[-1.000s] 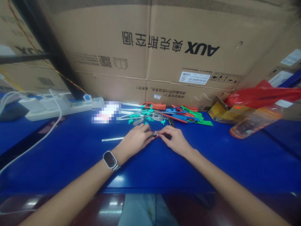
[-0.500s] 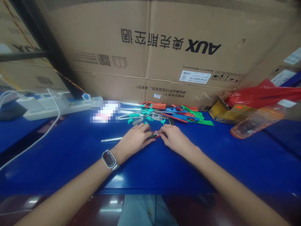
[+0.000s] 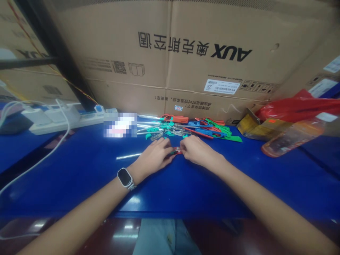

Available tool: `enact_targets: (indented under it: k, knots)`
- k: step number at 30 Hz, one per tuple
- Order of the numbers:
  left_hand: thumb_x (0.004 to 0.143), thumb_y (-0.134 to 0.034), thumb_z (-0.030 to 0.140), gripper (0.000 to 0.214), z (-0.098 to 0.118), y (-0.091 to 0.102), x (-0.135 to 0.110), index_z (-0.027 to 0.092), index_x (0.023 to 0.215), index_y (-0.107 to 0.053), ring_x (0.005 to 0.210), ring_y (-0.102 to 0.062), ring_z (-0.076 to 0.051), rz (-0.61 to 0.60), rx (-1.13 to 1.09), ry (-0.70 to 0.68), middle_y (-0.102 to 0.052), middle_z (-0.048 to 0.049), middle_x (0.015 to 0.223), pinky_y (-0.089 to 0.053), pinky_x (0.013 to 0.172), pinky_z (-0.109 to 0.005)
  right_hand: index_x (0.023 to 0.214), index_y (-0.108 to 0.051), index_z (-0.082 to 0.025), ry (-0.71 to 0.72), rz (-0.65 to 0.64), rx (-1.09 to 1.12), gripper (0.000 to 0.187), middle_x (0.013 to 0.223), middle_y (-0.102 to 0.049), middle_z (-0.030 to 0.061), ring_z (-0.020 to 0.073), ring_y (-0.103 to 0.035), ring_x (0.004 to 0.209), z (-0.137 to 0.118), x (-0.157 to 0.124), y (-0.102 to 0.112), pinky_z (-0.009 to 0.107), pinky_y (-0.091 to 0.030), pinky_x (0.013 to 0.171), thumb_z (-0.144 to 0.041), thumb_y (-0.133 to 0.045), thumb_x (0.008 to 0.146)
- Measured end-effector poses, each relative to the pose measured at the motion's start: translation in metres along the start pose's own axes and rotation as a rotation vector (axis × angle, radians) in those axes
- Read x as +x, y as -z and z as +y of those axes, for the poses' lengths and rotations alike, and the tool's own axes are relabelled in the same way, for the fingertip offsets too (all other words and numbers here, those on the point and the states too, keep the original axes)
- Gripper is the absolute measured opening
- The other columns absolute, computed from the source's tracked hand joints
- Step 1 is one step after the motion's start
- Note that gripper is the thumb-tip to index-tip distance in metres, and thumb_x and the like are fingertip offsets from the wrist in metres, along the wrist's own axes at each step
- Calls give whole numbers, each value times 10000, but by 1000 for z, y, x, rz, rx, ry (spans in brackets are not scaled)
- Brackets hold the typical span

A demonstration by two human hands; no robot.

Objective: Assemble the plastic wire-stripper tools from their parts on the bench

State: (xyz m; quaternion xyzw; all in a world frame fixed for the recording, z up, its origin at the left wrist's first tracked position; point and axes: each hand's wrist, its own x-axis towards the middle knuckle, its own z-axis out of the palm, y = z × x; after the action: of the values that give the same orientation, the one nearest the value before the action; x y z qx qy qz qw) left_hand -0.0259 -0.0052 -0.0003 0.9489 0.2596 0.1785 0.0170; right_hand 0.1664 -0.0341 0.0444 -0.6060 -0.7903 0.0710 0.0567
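Observation:
My left hand, wearing a watch at the wrist, is closed around a red long-nosed lighter on the table. The lighter's metal tube sticks out to the left from under that hand. At the right end of the same lighter my right hand has its fingers pinched together, and they hide most of the handle. Between the hands a small red, green and clear part of the lighter shows. Just beyond the fingers lies a pile of lighter parts: green pieces, an orange-red handle and blue handles.
Behind the pile stands a large cardboard box. To the right are a drink bottle, a small yellow carton and a red plastic bag. A white power strip with plugs and a cable lies at left on the blue table.
My right hand's fingers have curled in more tightly at the lighter's right end. The left hand keeps its hold. The whole view has shifted slightly.

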Motion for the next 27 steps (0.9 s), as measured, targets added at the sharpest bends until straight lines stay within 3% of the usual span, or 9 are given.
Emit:
enact_targets:
  k: [7, 9, 12, 14, 22, 27]
  knots:
    - [1007, -445, 300, 321, 0, -2, 0, 215, 1224, -666, 983, -521, -242, 8, 29, -12, -568, -95, 1036, -454, 874, -384, 714, -675, -189, 1, -27, 58, 161, 725, -680, 73, 209, -631, 706, 5, 2, 0, 289, -375, 588, -67, -594, 783]
    - [999, -461, 292, 304, 0, -2, 0, 208, 1189, -683, 998, -520, -244, 7, 34, -8, -570, -99, 1055, -456, 882, -387, 802, -671, -183, 31, -15, 128, 110, 766, -668, 52, 182, -612, 710, 12, 2, -2, 270, -394, 608, -88, -619, 782]
    - [990, -478, 282, 291, 1, -1, 1, 209, 1181, -685, 1000, -525, -244, -8, 42, 4, -572, -97, 1054, -459, 884, -387, 999, -653, -161, 102, 63, 178, 233, 959, -638, 67, 157, -599, 781, 24, 2, -5, 260, -429, 683, -93, -644, 776]
    - [986, -484, 284, 291, 1, 0, 1, 216, 1189, -681, 997, -530, -244, -17, 48, 13, -572, -95, 1050, -460, 877, -386, 1029, -660, -153, 135, 65, 162, 243, 1028, -608, 81, 154, -595, 813, 30, 2, -6, 265, -438, 718, -101, -647, 792]
    - [982, -482, 289, 297, 1, -1, 1, 229, 1211, -661, 1017, -526, -245, -13, 59, 7, -567, -89, 1070, -443, 876, -380, 857, -711, -154, 269, -26, 47, 45, 892, -659, 57, 159, -593, 768, 34, 15, -1, 272, -418, 700, -179, -680, 835]
    - [986, -459, 286, 324, 2, -1, 1, 233, 1246, -645, 1020, -519, -259, -26, 93, 9, -559, -96, 1070, -437, 872, -400, 900, -735, -148, 232, -59, 206, 102, 840, -687, 25, 128, -592, 695, 39, 18, 4, 242, -418, 655, -175, -711, 804]
